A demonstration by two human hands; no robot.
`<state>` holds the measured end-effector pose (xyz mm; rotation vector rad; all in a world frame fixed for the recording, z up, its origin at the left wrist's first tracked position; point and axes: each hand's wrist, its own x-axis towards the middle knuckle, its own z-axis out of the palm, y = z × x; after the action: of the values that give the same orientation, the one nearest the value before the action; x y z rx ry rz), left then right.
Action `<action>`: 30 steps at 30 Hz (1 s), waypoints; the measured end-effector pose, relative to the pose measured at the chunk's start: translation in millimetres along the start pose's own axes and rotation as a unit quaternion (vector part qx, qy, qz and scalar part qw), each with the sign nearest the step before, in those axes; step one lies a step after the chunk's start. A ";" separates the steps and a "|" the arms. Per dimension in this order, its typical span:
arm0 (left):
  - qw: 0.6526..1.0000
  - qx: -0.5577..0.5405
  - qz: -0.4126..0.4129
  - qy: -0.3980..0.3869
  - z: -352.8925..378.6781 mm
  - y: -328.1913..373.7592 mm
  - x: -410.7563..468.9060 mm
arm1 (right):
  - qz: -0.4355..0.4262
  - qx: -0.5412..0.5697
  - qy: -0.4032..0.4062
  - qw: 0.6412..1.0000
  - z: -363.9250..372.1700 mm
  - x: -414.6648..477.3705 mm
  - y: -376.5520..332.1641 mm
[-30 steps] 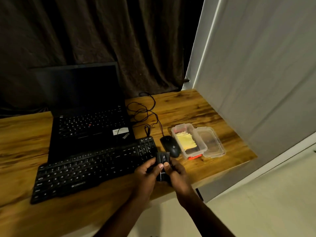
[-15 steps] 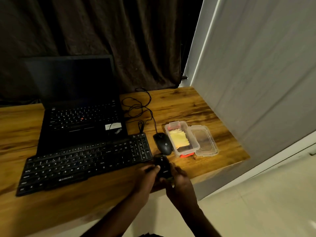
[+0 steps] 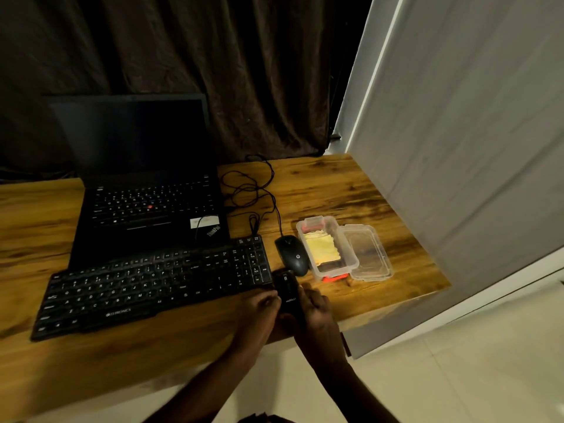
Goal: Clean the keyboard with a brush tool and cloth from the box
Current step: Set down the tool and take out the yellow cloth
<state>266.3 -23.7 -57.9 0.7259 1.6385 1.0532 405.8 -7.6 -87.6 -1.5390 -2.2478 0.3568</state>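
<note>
Left hand [image 3: 262, 303] and right hand [image 3: 314, 309] both curl around a small black rectangular plastic brush tool [image 3: 287, 290], probably readying it beside the black plastic keyboard [image 3: 152, 288].

**Bare hands, bare forearms**

At the desk's [image 3: 351, 184] near edge, the left hand [image 3: 259, 303] and right hand [image 3: 314, 309] are both bare. The left forearm [image 3: 213, 377] and right forearm [image 3: 335, 374] are uncovered all the way back from that edge. Below the desk, between them, shows a scrap of dark clothing [image 3: 265, 419], too dim to identify.
</note>
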 end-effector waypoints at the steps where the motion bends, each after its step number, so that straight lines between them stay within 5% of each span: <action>1: 1.000 0.003 0.007 0.000 -0.4 0.2 -0.2 | -0.002 0.006 0.002 1.000 0.7 1.6 0.0; 5: 0.998 0.050 0.037 -0.001 -1.6 0.4 -2.4 | -0.011 -0.007 0.003 1.000 -7.5 4.5 -2.9; 10: 0.981 0.125 0.142 0.053 -5.7 8.5 -9.4 | -0.015 -0.032 0.120 0.992 -66.0 42.7 6.7; 13: 0.958 0.178 0.220 0.036 -0.1 23.8 -9.2 | 0.012 -0.103 0.046 0.994 -95.1 83.0 31.7; 18: 0.874 0.390 0.266 -0.113 19.7 57.7 2.9 | 0.002 -0.273 -0.158 0.949 -109.3 131.7 48.7; 21: 0.778 0.524 0.296 -0.179 24.5 69.3 12.8 | -0.031 -0.292 -0.210 0.933 -98.3 143.8 45.0; 24: 0.745 0.551 0.320 -0.197 24.4 70.4 20.9 | -0.055 -0.313 -0.199 0.927 -90.0 148.1 43.7; 27: 0.751 0.531 0.337 -0.202 22.8 68.4 27.8 | -0.075 -0.302 -0.195 0.930 -90.6 150.1 46.3; 30: 0.818 0.436 0.309 -0.214 21.5 65.8 31.4 | -0.096 -0.277 -0.118 0.949 -94.0 145.1 52.0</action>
<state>275.0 38.1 -14.3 2.0522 1.4489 0.4079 445.3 145.5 -0.4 -1.5665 -2.8299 -0.1801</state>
